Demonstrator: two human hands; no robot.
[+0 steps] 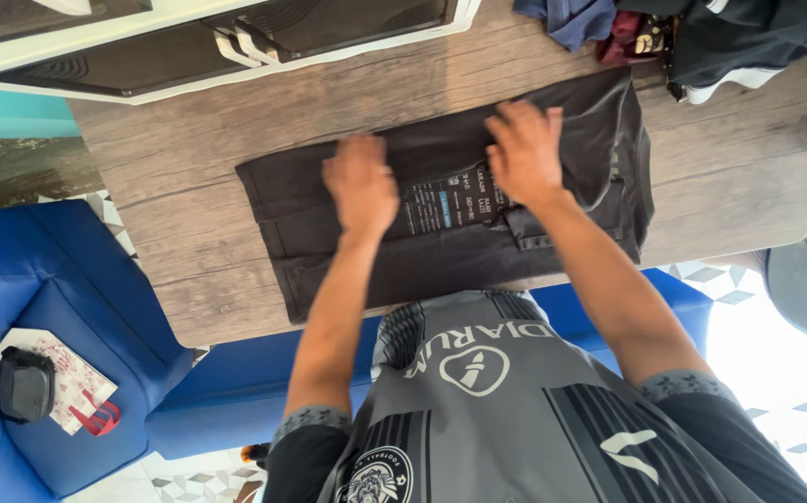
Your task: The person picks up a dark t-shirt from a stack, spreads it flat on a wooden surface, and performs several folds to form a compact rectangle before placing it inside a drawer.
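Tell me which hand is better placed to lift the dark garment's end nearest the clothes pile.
Right, probably. The right hand lies flat on the dark garment close to the end by the clothes pile. The left hand presses the cloth farther toward the opposite end.

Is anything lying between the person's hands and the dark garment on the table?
Nothing visible does. The left hand and right hand both rest flat on the folded dark garment on the wooden table. The pile of clothes lies apart at the far edge.
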